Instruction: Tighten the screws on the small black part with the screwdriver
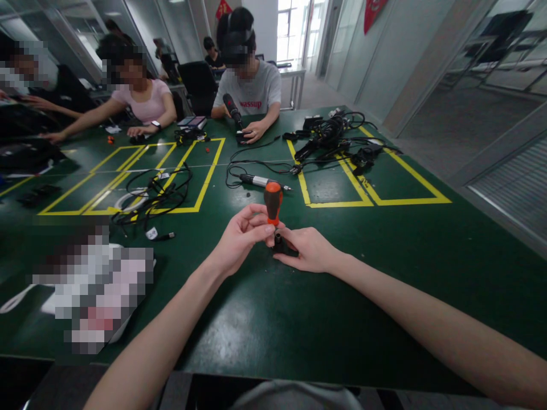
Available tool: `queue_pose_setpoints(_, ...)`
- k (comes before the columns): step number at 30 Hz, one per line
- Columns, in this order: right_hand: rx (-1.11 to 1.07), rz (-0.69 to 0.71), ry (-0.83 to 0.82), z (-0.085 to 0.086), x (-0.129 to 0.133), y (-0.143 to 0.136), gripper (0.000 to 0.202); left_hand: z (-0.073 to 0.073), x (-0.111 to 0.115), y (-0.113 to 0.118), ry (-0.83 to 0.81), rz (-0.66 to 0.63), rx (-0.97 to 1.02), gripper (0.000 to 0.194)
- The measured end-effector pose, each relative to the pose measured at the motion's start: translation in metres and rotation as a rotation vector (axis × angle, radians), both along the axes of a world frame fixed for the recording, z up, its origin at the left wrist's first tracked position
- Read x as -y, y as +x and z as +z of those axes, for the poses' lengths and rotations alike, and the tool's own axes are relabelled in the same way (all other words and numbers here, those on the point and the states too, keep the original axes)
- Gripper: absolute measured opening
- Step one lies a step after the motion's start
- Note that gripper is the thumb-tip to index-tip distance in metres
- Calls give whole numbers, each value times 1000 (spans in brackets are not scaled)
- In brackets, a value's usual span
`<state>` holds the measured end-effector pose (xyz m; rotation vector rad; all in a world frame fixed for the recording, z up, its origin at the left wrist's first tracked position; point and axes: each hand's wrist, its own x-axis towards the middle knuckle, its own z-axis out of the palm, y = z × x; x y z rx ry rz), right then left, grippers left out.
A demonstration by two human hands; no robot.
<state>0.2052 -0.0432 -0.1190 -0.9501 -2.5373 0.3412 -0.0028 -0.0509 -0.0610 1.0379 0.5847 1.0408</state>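
An orange and black screwdriver (272, 203) stands upright over the green table (265, 324), its tip down in a small black part (282, 247). My left hand (237, 237) pinches the lower end of the screwdriver handle with fingertips. My right hand (308, 249) rests on the table and grips the small black part, which it mostly hides.
A silver pen-like tool (260, 181) with a black cable lies just beyond my hands. Coiled cables (154, 196) lie at the left inside yellow tape boxes, and a pile of black cables and adapters (333, 139) at the far right. Several people sit at the far side.
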Motion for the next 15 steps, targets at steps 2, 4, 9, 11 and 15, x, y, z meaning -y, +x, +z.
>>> queue_pose_setpoints(2, -4, 2, -1, 0, 0, 0, 29, 1, -1, 0, -16, -4, 4, 34)
queue_pose_setpoints(4, -7, 1, 1, 0, 0, 0, 28, 3, -1, 0, -24, -2, -7, 32)
queue_pose_setpoints(9, -8, -6, -14, 0, 0, 1, 29, 3, -3, -1, 3, 13, -30, 33)
queue_pose_setpoints(11, -8, -5, -15, 0, 0, 1, 29, 2, -2, -1, 13, 17, -35, 34)
queue_pose_setpoints(15, -15, 1, 0, -1, 0, 0, 29, 2, 0, 0, -7, 3, -22, 34)
